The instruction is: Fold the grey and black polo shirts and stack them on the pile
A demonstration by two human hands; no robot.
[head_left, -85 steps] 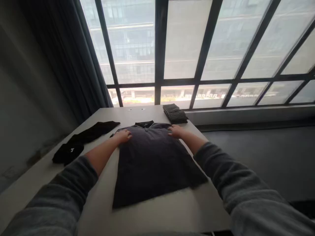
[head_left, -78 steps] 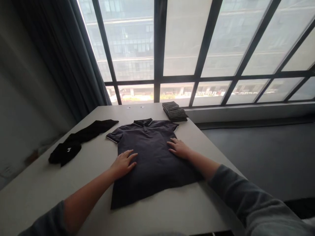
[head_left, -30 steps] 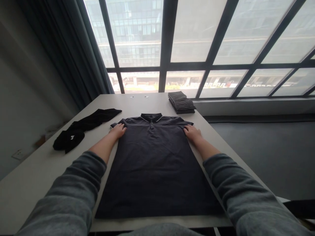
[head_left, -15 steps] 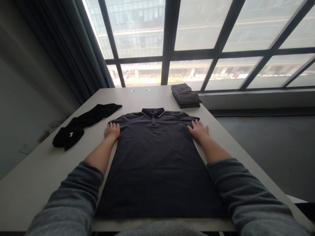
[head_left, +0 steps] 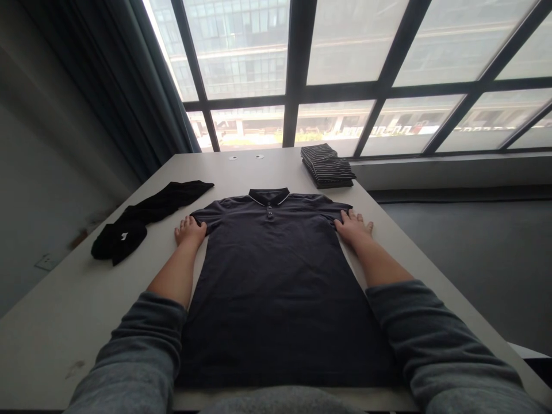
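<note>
A dark polo shirt (head_left: 280,282) lies spread flat, front up, its black collar with a thin white line pointing away from me and its short sleeves out to the sides. My left hand (head_left: 190,231) rests at the end of the left sleeve, fingers extended and thumb near the cuff. On the other side my right hand (head_left: 352,227) lies with spread fingers at the lower edge of the right sleeve. Both palms face down, and neither hand grasps the cloth.
On the white table (head_left: 56,339), a black cap (head_left: 119,240) and a black garment (head_left: 168,201) lie to the left. Folded striped clothing (head_left: 328,167) is stacked at the far right edge. Large windows (head_left: 340,52) stand beyond, with a dark curtain (head_left: 112,75) at left.
Both hands have moved outward along the sleeves, the left one to the left and the right one slightly to the right. The shirt still lies flat.
</note>
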